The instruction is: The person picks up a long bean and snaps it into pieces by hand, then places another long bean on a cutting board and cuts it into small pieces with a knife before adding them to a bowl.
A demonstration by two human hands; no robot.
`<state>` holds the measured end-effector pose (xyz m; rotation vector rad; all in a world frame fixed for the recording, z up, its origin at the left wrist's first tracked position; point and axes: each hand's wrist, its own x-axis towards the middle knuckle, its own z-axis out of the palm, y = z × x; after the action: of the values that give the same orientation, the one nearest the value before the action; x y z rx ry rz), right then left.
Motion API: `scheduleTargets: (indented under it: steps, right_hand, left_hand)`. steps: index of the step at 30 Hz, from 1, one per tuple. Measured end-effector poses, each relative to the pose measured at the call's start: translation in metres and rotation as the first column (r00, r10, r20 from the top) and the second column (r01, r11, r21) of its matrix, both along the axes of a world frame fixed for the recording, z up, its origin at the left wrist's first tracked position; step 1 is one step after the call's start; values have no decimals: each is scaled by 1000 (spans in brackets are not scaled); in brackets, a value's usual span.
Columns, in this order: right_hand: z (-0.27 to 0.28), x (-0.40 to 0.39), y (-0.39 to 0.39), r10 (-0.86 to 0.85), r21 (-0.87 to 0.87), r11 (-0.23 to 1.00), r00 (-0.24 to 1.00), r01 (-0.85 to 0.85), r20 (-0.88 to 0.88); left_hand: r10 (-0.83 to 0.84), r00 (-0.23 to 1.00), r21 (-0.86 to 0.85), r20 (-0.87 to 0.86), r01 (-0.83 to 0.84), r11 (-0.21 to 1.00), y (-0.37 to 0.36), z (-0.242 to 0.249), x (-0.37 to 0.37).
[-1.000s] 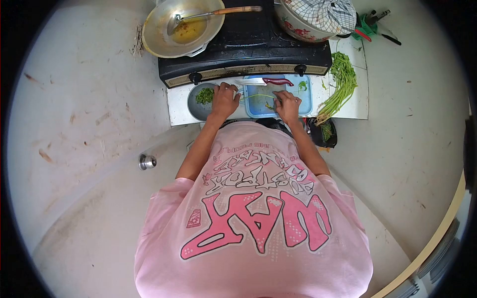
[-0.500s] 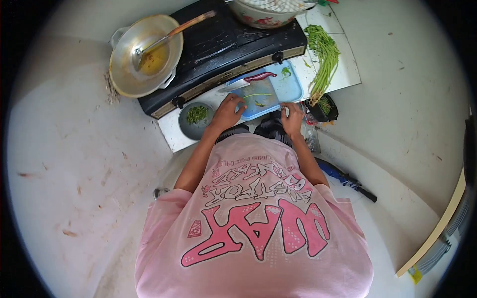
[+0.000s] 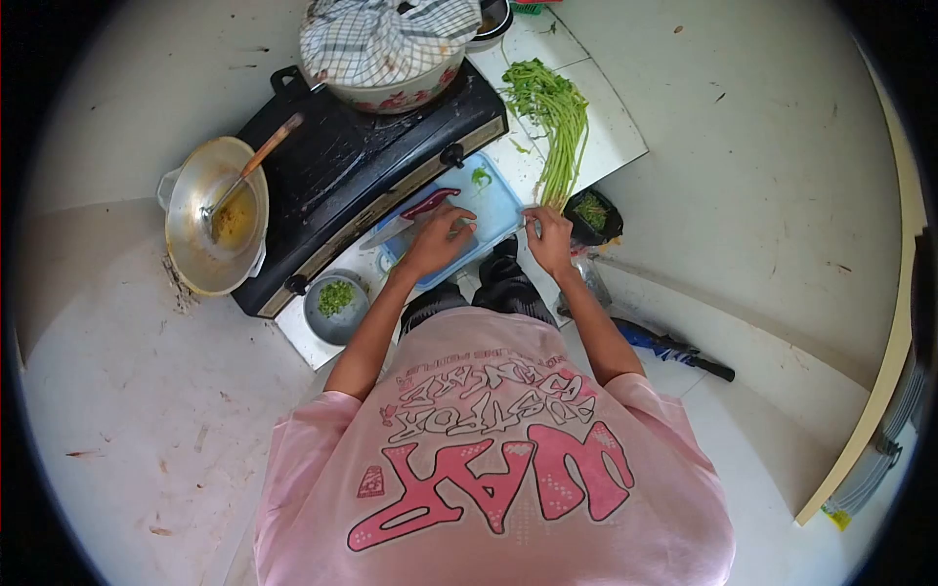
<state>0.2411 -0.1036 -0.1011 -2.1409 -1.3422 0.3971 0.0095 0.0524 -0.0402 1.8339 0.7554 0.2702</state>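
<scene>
My left hand (image 3: 438, 237) hovers over the left part of the blue tray (image 3: 493, 190), fingers curved, with a gap between thumb and forefinger. It partly covers a knife (image 3: 391, 230) with a dark red handle, whose blade points left. Beside the tray's right edge is my right hand (image 3: 550, 237), its fingertips pinched together; anything between them is too small to make out. A scrap of green leaf (image 3: 481, 177) lies on the tray's far part. Chopped greens (image 3: 335, 298) fill part of a grey bowl (image 3: 315, 319) left of my left hand.
A black stove (image 3: 342, 156) runs behind the tray, bearing a cloth-covered pot (image 3: 391, 93). At its left end sits a pan (image 3: 191, 220) with a spatula (image 3: 259, 156) and oil. Long-stemmed greens (image 3: 562, 137) lie at right, near a black container (image 3: 613, 220) of scraps.
The view has swung, so the stove and tray appear further left and more tilted. My left hand has moved further over the tray; my right hand has stayed near its edge.
</scene>
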Motion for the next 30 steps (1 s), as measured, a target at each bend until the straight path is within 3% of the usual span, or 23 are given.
scheduleTargets:
  steps: [5, 11, 16, 20, 24, 26, 29, 30]
  right_hand:
    - [1, 75, 56, 49, 39, 998, 997, -52, 62]
    - [-5, 130, 121, 32, 18, 999, 999, -32, -30]
    - [-15, 171, 171, 273, -101, 960, 955, -262, 118]
    - [-9, 202, 233, 258, -142, 964, 921, -225, 293]
    - [-10, 215, 287, 265, -248, 948, 928, -201, 260]
    - [-19, 208, 301, 317, -226, 941, 888, -251, 335]
    - [-21, 198, 322, 384, -296, 911, 857, -289, 344]
    - [-25, 193, 327, 382, -332, 904, 858, -269, 344]
  left_hand:
    - [31, 998, -39, 52, -29, 999, 25, -20, 59]
    - [136, 990, -116, 36, -132, 984, 50, -64, 134]
    - [126, 990, -197, 60, -112, 974, 57, -86, 184]
    - [126, 987, -220, 97, -102, 970, 55, -101, 207]
    - [129, 974, -261, 188, -77, 962, 41, -105, 228]
    - [155, 944, -252, 290, -81, 964, 30, -116, 241]
    - [78, 969, 122, 234, -109, 986, 23, -132, 257]
    - [107, 965, 72, 239, -127, 989, 20, -131, 260]
